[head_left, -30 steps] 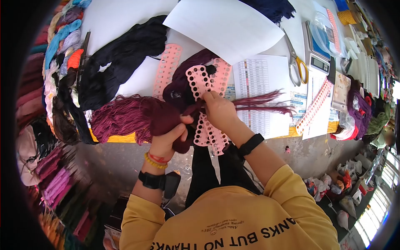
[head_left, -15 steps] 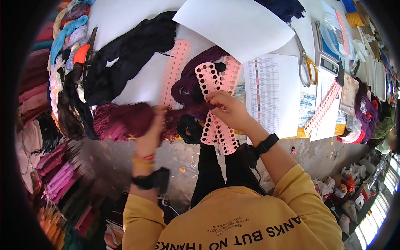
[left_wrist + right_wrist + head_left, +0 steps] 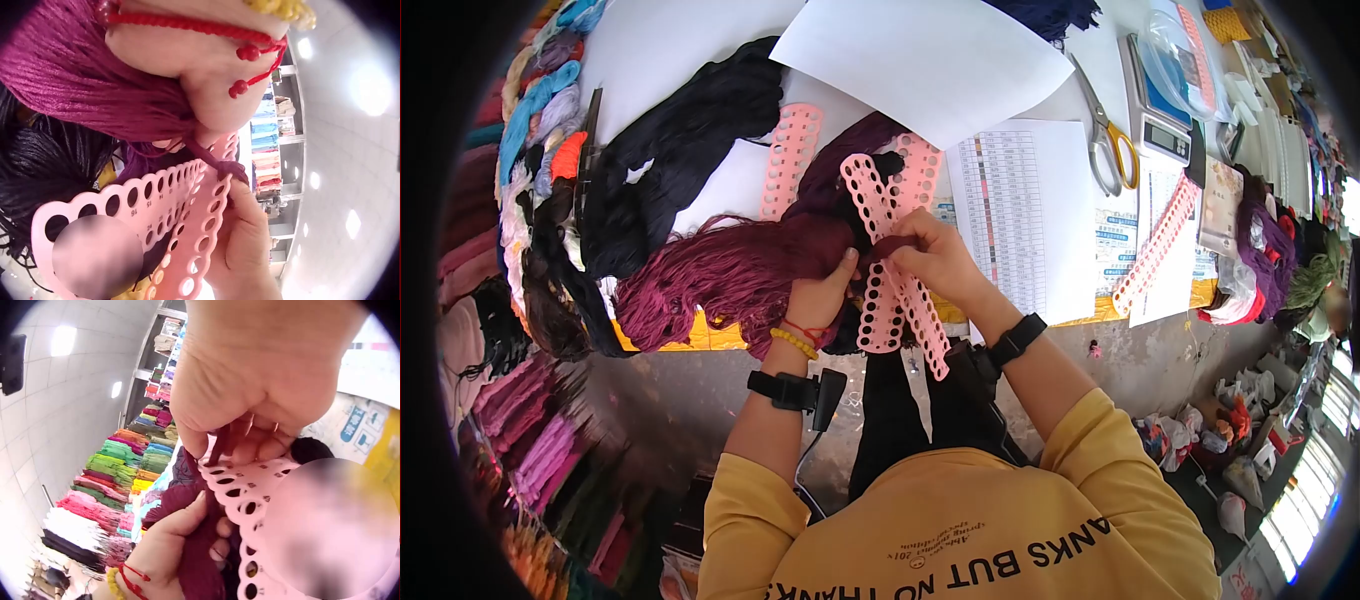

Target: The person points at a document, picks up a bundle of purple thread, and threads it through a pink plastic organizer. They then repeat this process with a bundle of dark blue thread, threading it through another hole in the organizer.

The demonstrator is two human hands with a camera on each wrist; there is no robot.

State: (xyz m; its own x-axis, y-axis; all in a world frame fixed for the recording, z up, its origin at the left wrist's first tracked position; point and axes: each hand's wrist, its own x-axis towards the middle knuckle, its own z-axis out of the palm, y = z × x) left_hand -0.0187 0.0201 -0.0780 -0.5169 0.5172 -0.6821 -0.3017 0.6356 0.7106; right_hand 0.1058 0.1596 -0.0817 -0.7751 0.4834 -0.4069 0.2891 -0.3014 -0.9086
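A thick burgundy yarn hank [image 3: 720, 265] [image 3: 87, 75] lies over the table's front edge, and my left hand [image 3: 825, 292] [image 3: 165, 550] grips its gathered end, thumb on top. Just right of it, my right hand [image 3: 935, 258] [image 3: 240, 244] pinches a twisted burgundy strand together with the pink perforated cards [image 3: 880, 315] [image 3: 134, 203] [image 3: 237, 494]. In the left wrist view the strand loops at the card's edge by the right fingertips. The cards fan out above and below the right hand. Black and dark purple yarn [image 3: 835, 180] lies behind them.
Black yarn [image 3: 670, 150] and another pink card [image 3: 791, 160] lie at the left. A white sheet [image 3: 920, 70], printed chart [image 3: 1020, 215], scissors [image 3: 1112, 150], scale [image 3: 1162, 130] and slanted pink card [image 3: 1157, 250] lie behind and right. Coloured hanks [image 3: 550, 110] line the left side.
My left hand swung left with the burgundy yarn and came back beside the cards. The loose strand ends that stuck out right of my right hand no longer show there.
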